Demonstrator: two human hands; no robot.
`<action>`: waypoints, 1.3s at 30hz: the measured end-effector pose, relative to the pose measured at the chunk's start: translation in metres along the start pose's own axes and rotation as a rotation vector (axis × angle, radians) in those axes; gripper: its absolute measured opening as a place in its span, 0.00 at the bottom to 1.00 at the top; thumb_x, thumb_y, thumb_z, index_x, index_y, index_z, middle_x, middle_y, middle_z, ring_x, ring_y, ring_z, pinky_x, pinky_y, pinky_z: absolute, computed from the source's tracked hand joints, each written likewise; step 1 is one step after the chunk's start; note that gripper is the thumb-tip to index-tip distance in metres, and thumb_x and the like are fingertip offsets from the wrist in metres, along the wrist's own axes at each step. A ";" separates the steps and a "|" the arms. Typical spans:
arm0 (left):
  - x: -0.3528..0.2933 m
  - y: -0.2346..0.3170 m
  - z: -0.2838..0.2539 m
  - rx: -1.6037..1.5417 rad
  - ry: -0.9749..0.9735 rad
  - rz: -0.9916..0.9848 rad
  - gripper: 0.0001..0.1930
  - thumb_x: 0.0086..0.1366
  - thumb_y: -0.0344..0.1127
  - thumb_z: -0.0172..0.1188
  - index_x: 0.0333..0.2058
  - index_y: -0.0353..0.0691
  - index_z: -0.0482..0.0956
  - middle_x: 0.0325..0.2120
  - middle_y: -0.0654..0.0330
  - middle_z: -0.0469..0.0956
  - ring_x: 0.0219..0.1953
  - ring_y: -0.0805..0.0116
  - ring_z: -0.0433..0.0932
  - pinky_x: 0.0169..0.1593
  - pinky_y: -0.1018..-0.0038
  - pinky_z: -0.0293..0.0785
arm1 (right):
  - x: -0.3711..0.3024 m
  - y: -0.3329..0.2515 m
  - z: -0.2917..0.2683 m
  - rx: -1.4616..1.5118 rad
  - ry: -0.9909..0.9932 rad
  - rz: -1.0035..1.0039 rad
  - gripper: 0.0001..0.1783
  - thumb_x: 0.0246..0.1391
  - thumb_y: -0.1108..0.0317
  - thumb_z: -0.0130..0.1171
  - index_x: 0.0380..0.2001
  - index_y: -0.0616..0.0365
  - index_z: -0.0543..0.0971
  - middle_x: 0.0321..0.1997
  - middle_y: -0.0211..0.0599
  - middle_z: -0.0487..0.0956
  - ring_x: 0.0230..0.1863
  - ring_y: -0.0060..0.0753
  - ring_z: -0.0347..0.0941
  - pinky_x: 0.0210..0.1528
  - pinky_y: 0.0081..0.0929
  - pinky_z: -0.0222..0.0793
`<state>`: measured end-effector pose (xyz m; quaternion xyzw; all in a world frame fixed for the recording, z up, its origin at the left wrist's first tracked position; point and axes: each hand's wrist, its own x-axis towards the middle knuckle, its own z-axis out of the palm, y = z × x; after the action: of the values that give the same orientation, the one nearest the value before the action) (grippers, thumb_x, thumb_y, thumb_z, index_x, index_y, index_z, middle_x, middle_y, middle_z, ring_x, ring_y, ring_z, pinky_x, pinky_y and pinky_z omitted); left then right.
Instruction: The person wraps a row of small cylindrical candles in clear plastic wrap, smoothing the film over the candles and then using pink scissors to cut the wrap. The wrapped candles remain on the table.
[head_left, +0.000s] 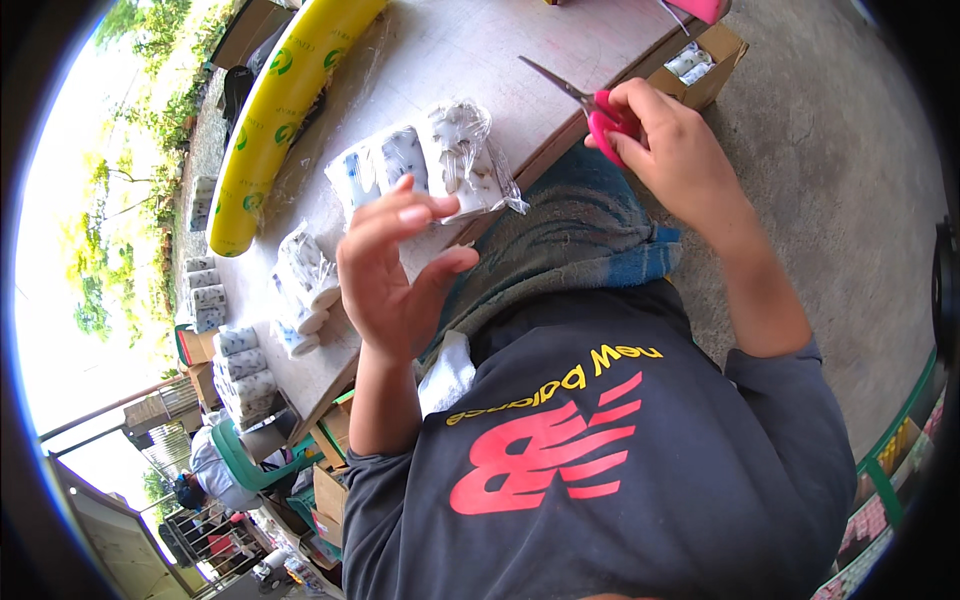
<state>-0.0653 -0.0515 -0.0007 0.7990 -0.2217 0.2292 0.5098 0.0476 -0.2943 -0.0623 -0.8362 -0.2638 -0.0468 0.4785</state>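
Note:
My right hand [668, 145] grips a pair of scissors [606, 118] by their pink handles, the blades pointing to the far left over the table edge. My left hand [385, 275] is raised with fingers apart and nothing in it. Just beyond it, a bundle of white patterned rolls [408, 165] wrapped in clear plastic lies on the table [500, 110]. Loose plastic film crinkles at the bundle's right end. Left of my left hand lies another group of wrapped rolls [303, 275]. A long yellow roll [285, 110] with green print stretches along the far left side of the table.
Stacks of patterned rolls [243, 375] stand beyond the table's left end, near a green chair [240, 460] and a person [215, 470]. On the right, an open cardboard box [712, 65] holding rolls stands by the table edge. A pink object [705, 8] shows at the top.

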 end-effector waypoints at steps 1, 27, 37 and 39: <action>-0.007 0.008 -0.004 0.124 -0.078 0.080 0.04 0.66 0.28 0.59 0.39 0.39 0.78 0.33 0.56 0.81 0.39 0.66 0.80 0.58 0.61 0.70 | 0.007 0.003 -0.002 -0.163 0.085 -0.030 0.12 0.57 0.68 0.62 0.38 0.61 0.72 0.41 0.45 0.82 0.44 0.44 0.81 0.42 0.39 0.76; -0.096 0.007 0.017 0.390 -0.015 -0.246 0.32 0.41 0.36 0.80 0.43 0.44 0.69 0.34 0.62 0.74 0.28 0.68 0.72 0.37 0.71 0.71 | -0.054 -0.058 0.042 0.506 -0.594 -0.132 0.06 0.49 0.72 0.69 0.33 0.58 0.86 0.32 0.36 0.82 0.32 0.34 0.80 0.36 0.27 0.76; -0.067 -0.002 0.018 0.891 0.003 0.162 0.22 0.51 0.38 0.75 0.45 0.50 0.77 0.40 0.69 0.77 0.46 0.69 0.76 0.56 0.65 0.67 | -0.029 0.026 0.037 0.325 0.620 0.163 0.08 0.61 0.71 0.62 0.40 0.63 0.82 0.37 0.31 0.83 0.37 0.21 0.79 0.40 0.17 0.75; -0.053 -0.011 0.024 1.023 0.016 0.158 0.24 0.53 0.42 0.73 0.49 0.53 0.77 0.47 0.69 0.75 0.53 0.70 0.73 0.61 0.64 0.62 | -0.019 0.053 0.044 0.270 0.686 0.164 0.08 0.60 0.70 0.63 0.40 0.62 0.83 0.37 0.32 0.84 0.37 0.23 0.79 0.40 0.20 0.76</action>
<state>-0.0977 -0.0627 -0.0495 0.9251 -0.1372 0.3521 0.0364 0.0495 -0.2866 -0.1337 -0.7197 -0.0244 -0.2504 0.6471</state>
